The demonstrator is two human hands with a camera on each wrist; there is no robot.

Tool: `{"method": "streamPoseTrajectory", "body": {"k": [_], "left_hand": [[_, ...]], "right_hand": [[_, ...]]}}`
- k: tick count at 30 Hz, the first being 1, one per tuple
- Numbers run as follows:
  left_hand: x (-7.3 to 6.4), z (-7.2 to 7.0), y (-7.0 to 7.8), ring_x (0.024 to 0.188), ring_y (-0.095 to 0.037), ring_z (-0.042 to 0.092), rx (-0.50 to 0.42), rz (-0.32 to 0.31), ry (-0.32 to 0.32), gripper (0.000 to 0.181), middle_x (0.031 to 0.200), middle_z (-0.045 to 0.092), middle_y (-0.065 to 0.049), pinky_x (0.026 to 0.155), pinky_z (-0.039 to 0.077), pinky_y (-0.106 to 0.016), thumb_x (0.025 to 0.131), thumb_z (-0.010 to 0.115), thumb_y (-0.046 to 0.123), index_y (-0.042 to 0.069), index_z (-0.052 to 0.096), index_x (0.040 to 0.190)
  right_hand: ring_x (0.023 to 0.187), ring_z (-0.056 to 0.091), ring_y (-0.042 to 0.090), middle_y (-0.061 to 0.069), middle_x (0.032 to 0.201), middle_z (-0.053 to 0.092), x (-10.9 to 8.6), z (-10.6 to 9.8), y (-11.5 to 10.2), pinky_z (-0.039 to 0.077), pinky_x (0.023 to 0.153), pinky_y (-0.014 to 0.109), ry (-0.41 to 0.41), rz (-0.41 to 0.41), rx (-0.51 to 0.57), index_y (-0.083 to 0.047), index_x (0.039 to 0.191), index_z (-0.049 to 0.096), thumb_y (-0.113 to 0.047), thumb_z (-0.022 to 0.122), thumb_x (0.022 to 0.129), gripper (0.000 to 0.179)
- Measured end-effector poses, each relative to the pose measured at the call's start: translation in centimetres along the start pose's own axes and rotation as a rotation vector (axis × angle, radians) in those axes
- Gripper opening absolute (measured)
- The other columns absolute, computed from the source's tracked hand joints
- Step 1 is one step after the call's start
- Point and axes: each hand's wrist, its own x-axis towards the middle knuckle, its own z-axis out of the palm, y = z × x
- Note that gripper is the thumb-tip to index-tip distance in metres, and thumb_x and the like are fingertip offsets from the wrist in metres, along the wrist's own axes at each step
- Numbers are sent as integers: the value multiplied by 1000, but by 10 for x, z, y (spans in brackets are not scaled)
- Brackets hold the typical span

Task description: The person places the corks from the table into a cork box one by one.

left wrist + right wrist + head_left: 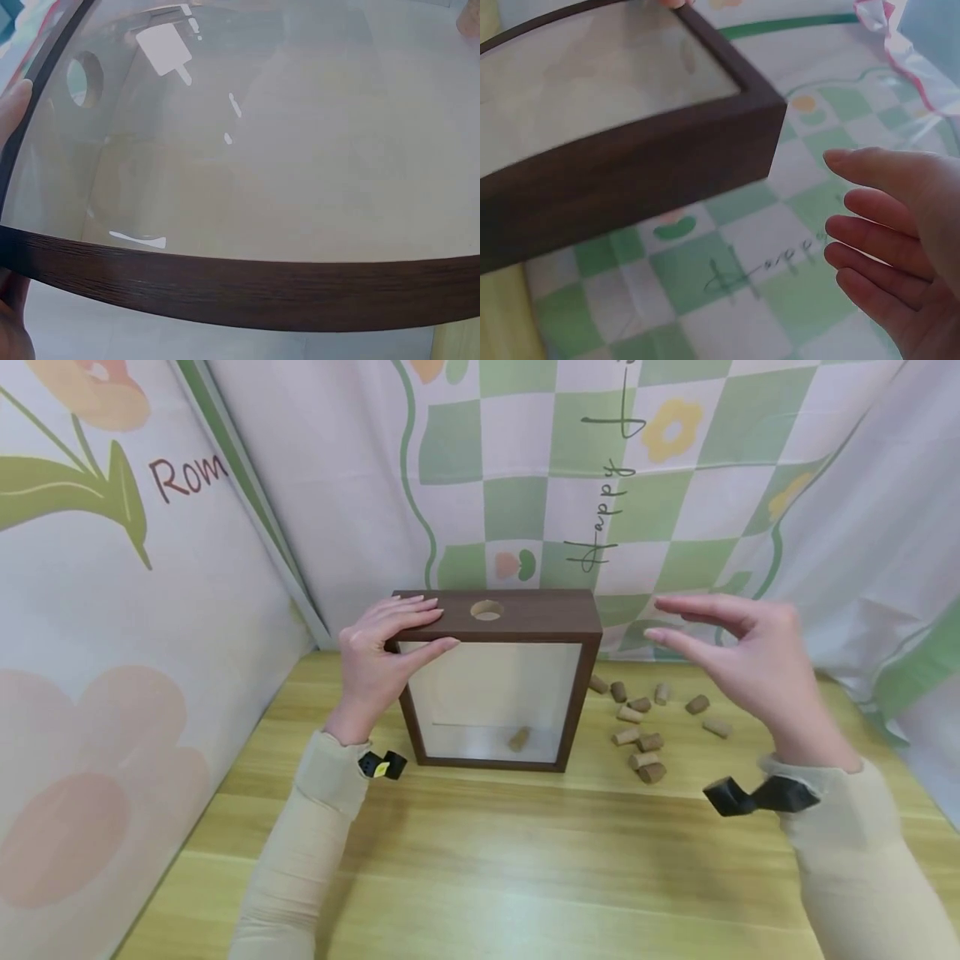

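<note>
A dark brown shadow box frame with a clear front stands upright on the table. A round hole opens in its top face. Inside, near the bottom, is one wine cork. My left hand holds the box's top left corner, fingers across the top and thumb over the front edge. To the right of the box, my right hand is in the air, thumb and fingers apart with nothing between them. In the right wrist view, that hand is beside the box's corner, not touching it.
Several loose corks lie on the wooden table, right of the box. Behind hangs a green-and-white checked curtain. A white panel with printed flowers borders the left side.
</note>
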Motion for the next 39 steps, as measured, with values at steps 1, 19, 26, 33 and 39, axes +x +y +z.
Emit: {"method": "streamPoseTrajectory", "body": {"k": [1, 19, 26, 33, 39], "left_hand": [[0, 0, 0, 106, -26, 71, -2, 0, 1, 39, 109, 75, -6, 103, 50, -40, 68, 97, 12, 3, 81, 103], [1, 1, 1, 105, -26, 71, -26, -22, 19, 39, 108, 76, -5, 104, 50, -40, 65, 98, 12, 5, 82, 101], [0, 1, 1, 106, -24, 71, -18, -31, 10, 40, 109, 76, -5, 105, 49, -40, 66, 97, 11, 5, 82, 102], [0, 0, 3, 107, -24, 71, -18, -47, 14, 40, 109, 76, -4, 106, 49, -40, 65, 98, 11, 5, 82, 101], [0, -1, 3, 107, -24, 71, -11, -45, 11, 40, 108, 76, -4, 106, 48, -39, 65, 98, 10, 5, 82, 102]], "right_hand": [[110, 63, -1, -3, 115, 75, -4, -2, 7, 44, 100, 14, -9, 16, -9, -15, 120, 78, -20, 87, 85, 37], [109, 66, 45, 18, 121, 70, -99, 22, 128, 50, 78, 12, -243, 247, -174, -8, 123, 74, -41, 80, 89, 48], [99, 72, 31, 11, 112, 74, -120, 35, 154, 47, 79, 5, -264, 226, -146, -8, 115, 77, -37, 87, 83, 45], [96, 72, 18, 6, 108, 76, -124, 41, 160, 47, 82, 6, -294, 191, -123, -10, 112, 79, -27, 87, 84, 34], [95, 71, 19, 3, 106, 76, -122, 43, 161, 48, 80, 9, -320, 202, -151, -12, 112, 79, -25, 85, 87, 29]]}}
